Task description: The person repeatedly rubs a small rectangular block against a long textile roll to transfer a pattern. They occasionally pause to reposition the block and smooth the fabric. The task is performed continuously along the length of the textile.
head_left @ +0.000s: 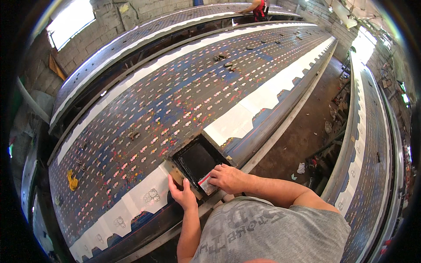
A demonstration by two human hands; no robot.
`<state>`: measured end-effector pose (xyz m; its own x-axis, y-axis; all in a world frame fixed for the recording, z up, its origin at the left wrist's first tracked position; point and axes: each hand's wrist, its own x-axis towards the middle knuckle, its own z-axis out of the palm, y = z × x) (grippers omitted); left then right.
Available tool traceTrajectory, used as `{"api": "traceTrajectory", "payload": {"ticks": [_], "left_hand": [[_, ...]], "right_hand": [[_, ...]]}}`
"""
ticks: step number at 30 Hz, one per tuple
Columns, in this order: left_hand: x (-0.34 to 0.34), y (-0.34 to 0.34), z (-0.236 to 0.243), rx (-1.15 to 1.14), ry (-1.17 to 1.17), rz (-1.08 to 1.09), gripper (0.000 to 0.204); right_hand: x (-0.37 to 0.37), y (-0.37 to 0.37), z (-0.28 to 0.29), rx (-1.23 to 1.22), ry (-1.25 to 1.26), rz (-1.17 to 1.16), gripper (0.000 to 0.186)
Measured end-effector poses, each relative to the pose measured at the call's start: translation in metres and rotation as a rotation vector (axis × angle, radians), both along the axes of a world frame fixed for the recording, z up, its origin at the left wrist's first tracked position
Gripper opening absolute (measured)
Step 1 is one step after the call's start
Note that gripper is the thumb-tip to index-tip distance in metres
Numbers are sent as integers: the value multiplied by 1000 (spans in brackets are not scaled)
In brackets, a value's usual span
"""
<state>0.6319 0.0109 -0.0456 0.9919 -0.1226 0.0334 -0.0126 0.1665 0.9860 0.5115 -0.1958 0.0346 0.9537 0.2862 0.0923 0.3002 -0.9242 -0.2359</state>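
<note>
A dark, ink-stained screen printing frame [215, 147] lies on the near edge of the long table, over a strip of white cut pieces. My left hand [184, 196] is at the frame's left rail, its thumb and fingers apart and straddling the wood; the far side of this grip is hidden. Inside the frame, black ink covers the mesh [198, 158]. Closed round a squeegee [206, 183] with a pale blade and a red line, my right hand [229, 178] is at the near right corner of the mesh. White pieces with printed outline figures [151, 196] lie left of the frame.
Small dark blocks [228, 65] and a yellow cloth [72, 179] lie on the speckled table [144, 114]. White pieces [263, 103] continue along its right edge. Another long table [368, 144] stands right, across a littered aisle [289, 151]. A person in red [260, 9] is at the far table.
</note>
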Motion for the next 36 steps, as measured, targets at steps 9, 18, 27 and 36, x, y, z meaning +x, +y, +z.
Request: {"api": "traceTrajectory", "payload": {"ticks": [9, 18, 27, 36], "left_hand": [[1, -6, 1, 91, -34, 27, 94], [-3, -19, 4, 531, -139, 145, 108], [-18, -15, 43, 471, -340, 288, 103], [-73, 121, 91, 126, -239, 719, 104]], "right_hand": [[-4, -8, 18, 104, -57, 58, 42], [-20, -61, 28, 347, -261, 4, 36], [16, -126, 32, 551, -555, -33, 33], [95, -80, 10, 828, -473, 51, 23]]}}
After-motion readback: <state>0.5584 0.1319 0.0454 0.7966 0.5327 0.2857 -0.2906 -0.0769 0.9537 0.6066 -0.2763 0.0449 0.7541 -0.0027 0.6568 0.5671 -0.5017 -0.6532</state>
